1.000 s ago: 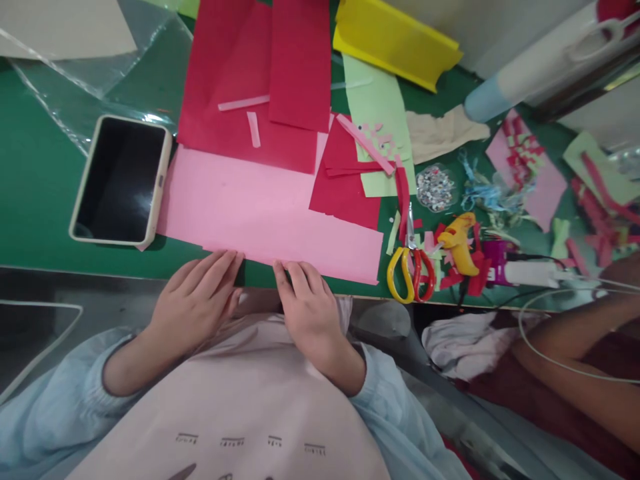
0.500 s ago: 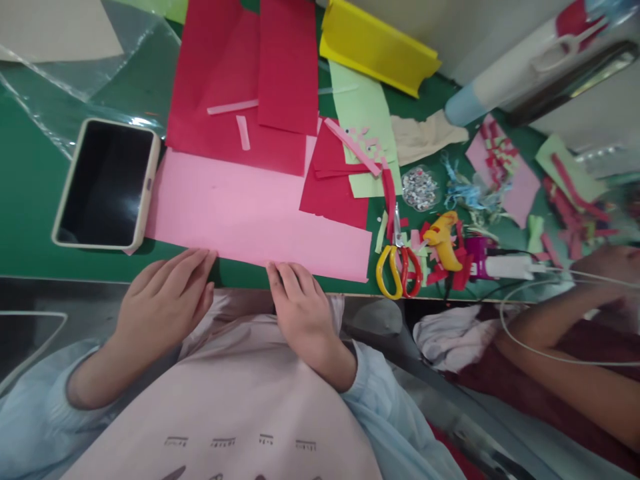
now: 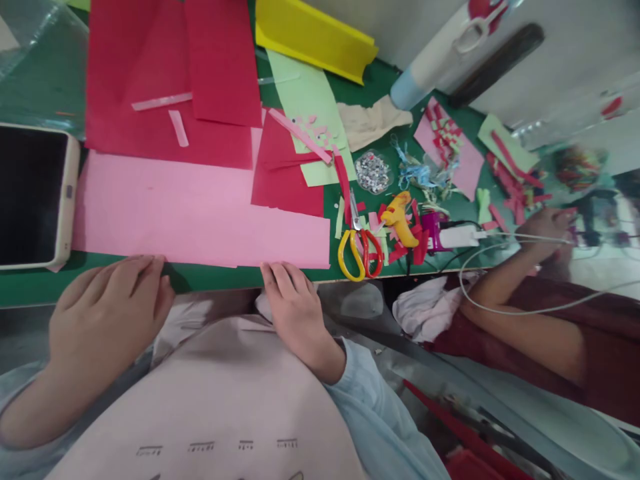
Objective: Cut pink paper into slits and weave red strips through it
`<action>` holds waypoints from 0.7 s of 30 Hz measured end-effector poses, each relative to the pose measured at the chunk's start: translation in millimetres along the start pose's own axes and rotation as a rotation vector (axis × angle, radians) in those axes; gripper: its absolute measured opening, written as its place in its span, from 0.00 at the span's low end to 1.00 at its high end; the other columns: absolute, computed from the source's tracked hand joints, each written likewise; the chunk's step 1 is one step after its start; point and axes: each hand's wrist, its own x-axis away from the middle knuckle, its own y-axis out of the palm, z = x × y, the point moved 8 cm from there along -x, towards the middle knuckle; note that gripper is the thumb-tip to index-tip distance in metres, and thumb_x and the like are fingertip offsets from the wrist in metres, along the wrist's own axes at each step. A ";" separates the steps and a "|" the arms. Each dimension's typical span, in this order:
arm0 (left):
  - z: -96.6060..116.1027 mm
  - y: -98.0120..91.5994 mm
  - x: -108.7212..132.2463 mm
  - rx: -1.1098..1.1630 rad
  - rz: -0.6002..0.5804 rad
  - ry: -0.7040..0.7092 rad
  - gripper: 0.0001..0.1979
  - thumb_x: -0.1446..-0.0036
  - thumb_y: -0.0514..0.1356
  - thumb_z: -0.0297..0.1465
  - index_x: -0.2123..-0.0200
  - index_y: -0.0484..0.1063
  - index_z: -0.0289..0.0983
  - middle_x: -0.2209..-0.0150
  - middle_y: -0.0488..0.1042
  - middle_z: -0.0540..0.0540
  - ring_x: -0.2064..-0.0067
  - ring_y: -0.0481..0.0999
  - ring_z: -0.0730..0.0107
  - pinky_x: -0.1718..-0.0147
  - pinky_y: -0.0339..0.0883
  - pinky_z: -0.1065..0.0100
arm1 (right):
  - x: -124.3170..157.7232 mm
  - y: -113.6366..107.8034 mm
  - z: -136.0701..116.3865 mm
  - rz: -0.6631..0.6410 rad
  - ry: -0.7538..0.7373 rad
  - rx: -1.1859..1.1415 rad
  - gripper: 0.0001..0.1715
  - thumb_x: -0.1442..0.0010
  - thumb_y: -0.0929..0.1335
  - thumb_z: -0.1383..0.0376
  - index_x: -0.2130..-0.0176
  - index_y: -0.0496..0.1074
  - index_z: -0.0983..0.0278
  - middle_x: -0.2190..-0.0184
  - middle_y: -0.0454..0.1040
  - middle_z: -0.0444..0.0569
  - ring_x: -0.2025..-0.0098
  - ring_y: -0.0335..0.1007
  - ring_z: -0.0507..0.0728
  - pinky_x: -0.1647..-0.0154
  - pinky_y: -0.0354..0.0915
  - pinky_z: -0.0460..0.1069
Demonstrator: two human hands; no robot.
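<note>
My left hand (image 3: 113, 300) lies palm down at the table's front edge, fingers stretched out, their tips by the lower edge of a pink paper sheet (image 3: 170, 207). My right hand (image 3: 295, 300) also rests flat, its fingertips at the same sheet's front edge. Neither hand grips anything. Red paper sheets (image 3: 135, 80) overlap the back of the pink one, with thin pink strips (image 3: 179, 128) on top. To the right of my right hand lie scissors (image 3: 361, 247) with one yellow and one red handle loop.
A phone (image 3: 30, 193) lies at left. On the right are a yellow glue gun (image 3: 400, 220), googly eyes (image 3: 373, 172), paper scraps and a white cable (image 3: 465, 293). A folded yellow sheet (image 3: 315, 40) and bottle (image 3: 425, 60) stand behind. Another person's hand (image 3: 545, 230) is far right.
The view has swung to the right, so the table's things sit further left and more of the neighbouring person's area shows. My hands stay at the pink sheet's front edge.
</note>
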 end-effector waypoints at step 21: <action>4.5 -6.5 -12.3 -0.155 -0.028 -0.011 0.03 0.43 0.56 0.33 0.68 0.67 0.41 0.71 0.67 0.46 0.67 0.70 0.53 0.68 0.65 0.57 | 51.7 -5.5 83.6 0.102 0.129 0.056 0.23 0.32 0.59 0.75 0.43 0.72 0.72 0.49 0.74 0.61 0.43 0.66 0.61 0.46 0.70 0.55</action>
